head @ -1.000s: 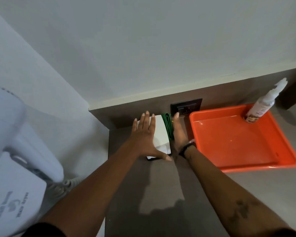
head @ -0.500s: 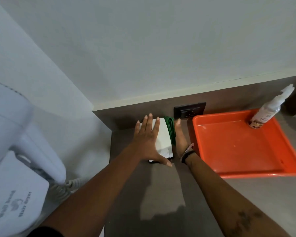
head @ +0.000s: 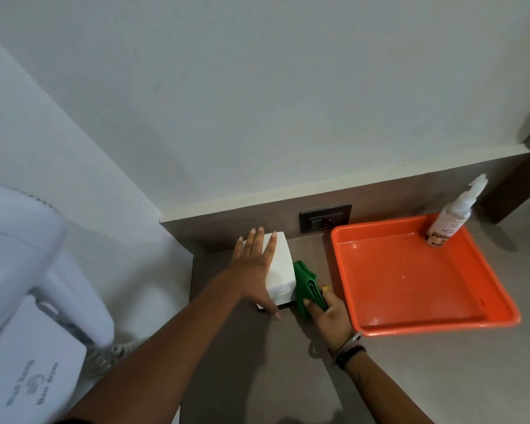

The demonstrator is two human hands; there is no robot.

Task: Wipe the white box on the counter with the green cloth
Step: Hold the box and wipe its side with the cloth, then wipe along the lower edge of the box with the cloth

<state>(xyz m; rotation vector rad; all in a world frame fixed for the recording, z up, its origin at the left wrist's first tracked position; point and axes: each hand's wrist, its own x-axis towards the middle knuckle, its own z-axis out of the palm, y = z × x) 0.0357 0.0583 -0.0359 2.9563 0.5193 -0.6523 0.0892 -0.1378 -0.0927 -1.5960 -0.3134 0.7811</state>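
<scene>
White, green and orange on a grey-brown worktop [head: 410, 377]

The box [head: 280, 270] is plain white, the folded cloth [head: 306, 280] solid green, the tray [head: 499, 316] bright glossy orange; the spray bottle [head: 450, 220] shows white with a tan-and-brown label, the wall socket [head: 325, 218] is dark grey, the hair dryer [head: 28, 301] white with grey lettering, and a gold ring [head: 325, 288] glints on one finger.
</scene>
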